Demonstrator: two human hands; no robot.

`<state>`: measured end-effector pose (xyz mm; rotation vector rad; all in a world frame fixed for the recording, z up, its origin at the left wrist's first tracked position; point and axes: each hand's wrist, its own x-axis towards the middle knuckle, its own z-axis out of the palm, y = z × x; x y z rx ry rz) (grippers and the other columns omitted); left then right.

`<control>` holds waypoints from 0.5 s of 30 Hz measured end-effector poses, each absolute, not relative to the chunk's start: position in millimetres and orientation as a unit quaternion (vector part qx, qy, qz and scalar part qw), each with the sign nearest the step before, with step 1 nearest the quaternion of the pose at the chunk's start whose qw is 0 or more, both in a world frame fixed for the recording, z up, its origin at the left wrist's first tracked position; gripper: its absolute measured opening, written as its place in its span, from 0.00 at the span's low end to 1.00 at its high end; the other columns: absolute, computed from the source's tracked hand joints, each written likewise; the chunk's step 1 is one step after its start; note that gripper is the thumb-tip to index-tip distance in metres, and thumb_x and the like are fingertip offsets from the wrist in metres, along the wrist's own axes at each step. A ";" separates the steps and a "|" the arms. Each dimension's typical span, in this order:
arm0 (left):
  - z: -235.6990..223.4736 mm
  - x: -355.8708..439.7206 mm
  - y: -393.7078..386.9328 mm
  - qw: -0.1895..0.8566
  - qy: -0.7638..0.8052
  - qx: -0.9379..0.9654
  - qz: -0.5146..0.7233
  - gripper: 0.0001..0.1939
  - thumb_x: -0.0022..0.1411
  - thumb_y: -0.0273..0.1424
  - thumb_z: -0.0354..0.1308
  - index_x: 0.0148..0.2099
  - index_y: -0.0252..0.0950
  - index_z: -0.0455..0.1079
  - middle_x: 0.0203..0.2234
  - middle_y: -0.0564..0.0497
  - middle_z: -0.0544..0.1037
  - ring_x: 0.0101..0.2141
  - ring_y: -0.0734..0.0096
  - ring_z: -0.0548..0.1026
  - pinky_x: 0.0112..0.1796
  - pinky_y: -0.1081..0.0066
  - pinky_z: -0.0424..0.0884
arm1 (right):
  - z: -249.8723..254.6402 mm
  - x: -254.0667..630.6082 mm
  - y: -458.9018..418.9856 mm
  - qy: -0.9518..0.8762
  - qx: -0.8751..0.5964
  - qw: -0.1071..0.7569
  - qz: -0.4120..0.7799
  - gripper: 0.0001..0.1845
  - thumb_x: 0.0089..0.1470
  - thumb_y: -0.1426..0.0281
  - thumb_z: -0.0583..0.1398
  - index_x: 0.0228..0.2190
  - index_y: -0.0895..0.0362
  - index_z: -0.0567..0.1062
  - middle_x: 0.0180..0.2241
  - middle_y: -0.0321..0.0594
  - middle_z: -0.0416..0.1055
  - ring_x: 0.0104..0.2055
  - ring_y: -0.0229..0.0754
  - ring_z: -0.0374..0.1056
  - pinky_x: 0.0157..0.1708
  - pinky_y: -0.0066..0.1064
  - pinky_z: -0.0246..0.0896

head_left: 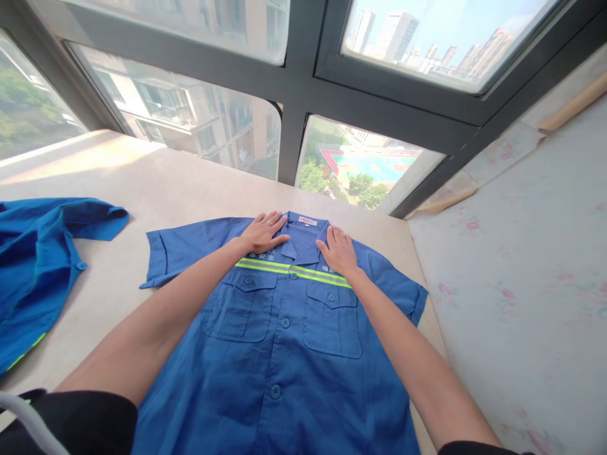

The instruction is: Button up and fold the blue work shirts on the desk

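Observation:
A blue short-sleeved work shirt lies spread front side up, buttoned, with two chest pockets and a yellow-green and grey stripe across the chest. Its collar points toward the window. My left hand rests flat on the shirt's left shoulder beside the collar, fingers stretched out and a ring on one finger. On the other side of the collar, my right hand lies flat with its fingers extended. Both hands press on the cloth without gripping it. My forearms cover parts of the sleeves and the stripe.
The shirt lies on a pale sill-like surface. Another blue garment lies rumpled at the left. Grey-framed windows rise at the far edge, and a flowered wall borders the right. A white cable crosses the lower left corner.

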<state>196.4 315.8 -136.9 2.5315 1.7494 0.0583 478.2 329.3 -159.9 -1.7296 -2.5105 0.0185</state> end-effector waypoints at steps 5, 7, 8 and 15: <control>-135.0 194.1 323.7 0.032 0.558 0.829 0.007 0.42 0.70 0.56 0.31 0.74 0.34 0.41 0.71 0.43 0.45 0.70 0.58 0.42 0.66 0.57 0.38 | -159.3 477.9 329.7 -0.818 -0.573 0.054 0.024 0.42 0.67 0.48 0.39 0.68 0.67 0.50 0.69 0.53 0.44 0.71 0.52 0.42 0.68 0.48 0.34; -134.8 193.6 324.2 0.032 0.559 0.828 0.007 0.42 0.70 0.56 0.32 0.74 0.35 0.40 0.71 0.44 0.45 0.70 0.59 0.42 0.66 0.57 0.37 | -159.7 480.6 332.7 -0.823 -0.564 0.054 0.043 0.43 0.66 0.48 0.39 0.68 0.67 0.50 0.70 0.53 0.42 0.71 0.52 0.41 0.68 0.48 0.34; -134.8 193.4 324.1 0.033 0.559 0.828 0.008 0.42 0.70 0.56 0.32 0.74 0.35 0.40 0.71 0.44 0.45 0.70 0.59 0.42 0.66 0.57 0.37 | -160.1 483.2 335.3 -0.826 -0.558 0.057 0.059 0.43 0.66 0.47 0.38 0.68 0.66 0.50 0.70 0.53 0.41 0.72 0.52 0.40 0.68 0.48 0.34; -135.0 192.7 323.4 0.039 0.557 0.830 0.019 0.42 0.69 0.56 0.34 0.74 0.34 0.41 0.70 0.43 0.46 0.70 0.58 0.43 0.66 0.56 0.39 | -164.8 538.9 358.3 -0.814 -0.530 0.187 0.149 0.41 0.66 0.47 0.38 0.65 0.63 0.58 0.67 0.52 0.53 0.70 0.48 0.48 0.67 0.45 0.44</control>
